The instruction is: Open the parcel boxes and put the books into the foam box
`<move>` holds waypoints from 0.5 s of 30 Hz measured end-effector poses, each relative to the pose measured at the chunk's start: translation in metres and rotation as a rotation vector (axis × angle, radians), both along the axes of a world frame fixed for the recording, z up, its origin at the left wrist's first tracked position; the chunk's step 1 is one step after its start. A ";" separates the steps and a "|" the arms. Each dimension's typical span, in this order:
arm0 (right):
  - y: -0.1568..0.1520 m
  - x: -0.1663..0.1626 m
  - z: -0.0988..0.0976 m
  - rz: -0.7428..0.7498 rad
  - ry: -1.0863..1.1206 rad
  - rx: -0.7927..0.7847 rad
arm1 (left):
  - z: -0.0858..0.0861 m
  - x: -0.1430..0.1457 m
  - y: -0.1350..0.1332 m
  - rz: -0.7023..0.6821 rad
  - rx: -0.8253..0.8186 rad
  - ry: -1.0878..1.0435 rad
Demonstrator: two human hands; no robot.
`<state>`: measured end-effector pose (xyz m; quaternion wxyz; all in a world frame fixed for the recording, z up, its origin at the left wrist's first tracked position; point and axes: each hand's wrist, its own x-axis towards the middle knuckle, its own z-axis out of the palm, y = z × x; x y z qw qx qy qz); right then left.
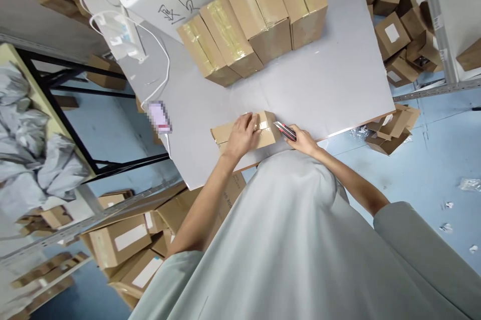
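A small cardboard box (268,135) with clear tape on it lies near the front edge of the grey table (323,79). My left hand (242,135) is laid over the box, holding it with the fingers on top. To the right, my right hand (303,140) is closed around a black and red utility knife (286,131). The knife's blade is out and points left, close to the right end of the box. Whether blade and cardboard touch, I cannot tell.
Several taped cartons (259,19) stand at the back of the table beside a white foam box (165,4). A power strip (122,34) and a phone (159,116) on a white cable are at the left. Loose cartons (124,240) fill the lower left; others (393,34) are piled at the right.
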<state>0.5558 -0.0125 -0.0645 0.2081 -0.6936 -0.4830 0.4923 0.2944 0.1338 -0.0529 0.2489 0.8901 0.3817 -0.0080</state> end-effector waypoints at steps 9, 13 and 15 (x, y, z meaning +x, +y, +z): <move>0.020 -0.003 0.001 0.007 0.025 0.171 | -0.028 0.001 -0.021 0.114 0.090 -0.086; 0.025 0.000 -0.001 0.018 0.020 0.194 | -0.028 0.000 -0.021 0.124 0.082 -0.096; 0.025 0.002 -0.001 0.029 0.050 0.224 | -0.029 0.000 -0.021 0.129 0.075 -0.099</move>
